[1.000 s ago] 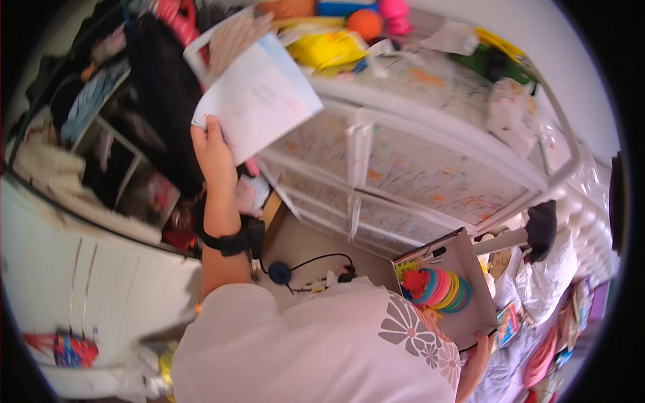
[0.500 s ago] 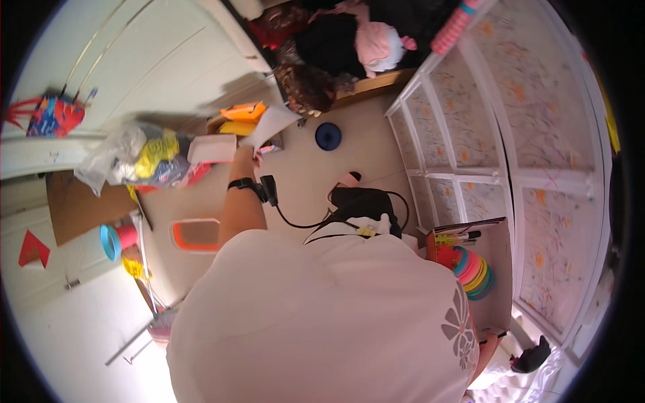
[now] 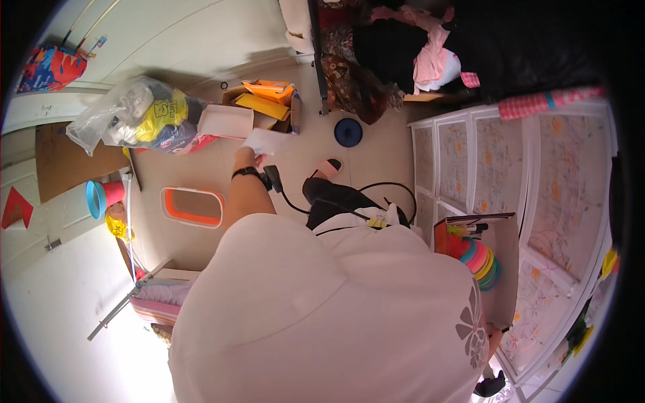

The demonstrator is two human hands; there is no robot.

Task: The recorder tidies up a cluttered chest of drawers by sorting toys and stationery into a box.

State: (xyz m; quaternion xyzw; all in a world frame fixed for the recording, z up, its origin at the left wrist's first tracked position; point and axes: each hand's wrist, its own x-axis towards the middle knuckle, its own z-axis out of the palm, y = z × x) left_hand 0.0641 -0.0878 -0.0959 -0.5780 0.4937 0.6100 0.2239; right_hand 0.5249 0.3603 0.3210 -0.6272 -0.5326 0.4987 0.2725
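My left hand [image 3: 258, 160], with a black wrist strap behind it, reaches forward and pinches a thin white sheet [image 3: 269, 141]. The sheet lies just on the near side of an open cardboard box [image 3: 295, 111] that holds yellow [image 3: 261, 107] and orange [image 3: 269, 88] flat pieces. At my right side, my right hand [image 3: 495, 338] grips the near end of another open box [image 3: 507, 295]; its fingers are mostly hidden behind my shirt. Inside that box are a row of coloured rings [image 3: 482, 265] and some markers [image 3: 476, 228].
A shallow white tray [image 3: 226, 121] rests beside the far box, next to a clear plastic bag of clothes [image 3: 144, 121]. On the floor are a dark blue round object [image 3: 348, 132] and an orange-and-white tub [image 3: 195, 189]. White-framed drawers [image 3: 470, 154] line the right side.
My left hand and the white sheet have drawn back from over the far box to its near side. My view has shifted, and the right-hand box stays beside me.
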